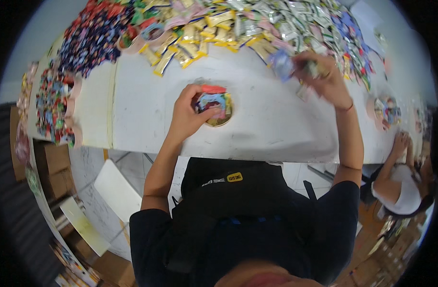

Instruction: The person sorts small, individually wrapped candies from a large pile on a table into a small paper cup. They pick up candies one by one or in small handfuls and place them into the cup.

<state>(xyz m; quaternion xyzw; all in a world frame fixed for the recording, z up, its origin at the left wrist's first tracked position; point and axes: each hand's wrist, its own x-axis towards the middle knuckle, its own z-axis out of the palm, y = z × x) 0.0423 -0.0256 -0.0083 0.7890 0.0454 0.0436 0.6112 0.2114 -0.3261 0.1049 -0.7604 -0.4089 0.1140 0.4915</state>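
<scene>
My left hand (188,114) grips the left side of a small round tub (219,124) on the white table. Its thumb rests over the wrapped sweets (214,99) inside, which have red, light blue, pink and yellow wrappers. Up and to the right, my right hand (323,79) is blurred above the table near the sweets pile. Its fingertips hold a blue-wrapped sweet (282,65). A greenish packet (313,69) also shows at the fingers of this hand, too blurred to name closely. A pinkish packet (303,92) lies beneath that hand.
Heaped along the table's (150,118) far side are yellow-ended packets (190,50), dark blue sweets (93,43) and white-green packets (287,21). Two pink tubs (132,46) stand before them. Filled tubs (75,89) line the left. Another person (398,186) sits at right beside a filled tub (386,111).
</scene>
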